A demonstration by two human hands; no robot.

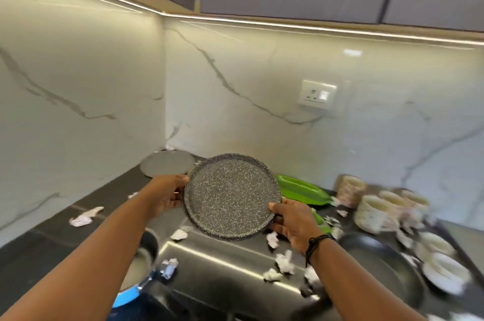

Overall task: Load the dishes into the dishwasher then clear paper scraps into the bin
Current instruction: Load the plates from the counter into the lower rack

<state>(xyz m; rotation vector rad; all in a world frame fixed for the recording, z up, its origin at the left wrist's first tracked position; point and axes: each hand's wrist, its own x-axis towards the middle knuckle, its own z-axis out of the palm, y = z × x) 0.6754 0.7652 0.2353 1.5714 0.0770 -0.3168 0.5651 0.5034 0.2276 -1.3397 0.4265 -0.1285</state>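
A dark speckled round plate is held up above the counter, tilted toward me. My left hand grips its left rim and my right hand grips its lower right rim. A grey plate lies in the back corner. Green dishes lie behind the held plate. Cream mugs and bowls stand at the right, with a dark pan beside them. Crumpled paper scraps lie scattered over the steel sink area, and another scrap is on the left counter.
A steel sink drainboard runs below my hands. A pot with a blue handle sits at the lower left. Marble walls meet in a corner behind, with a wall socket on the right wall and cabinets overhead.
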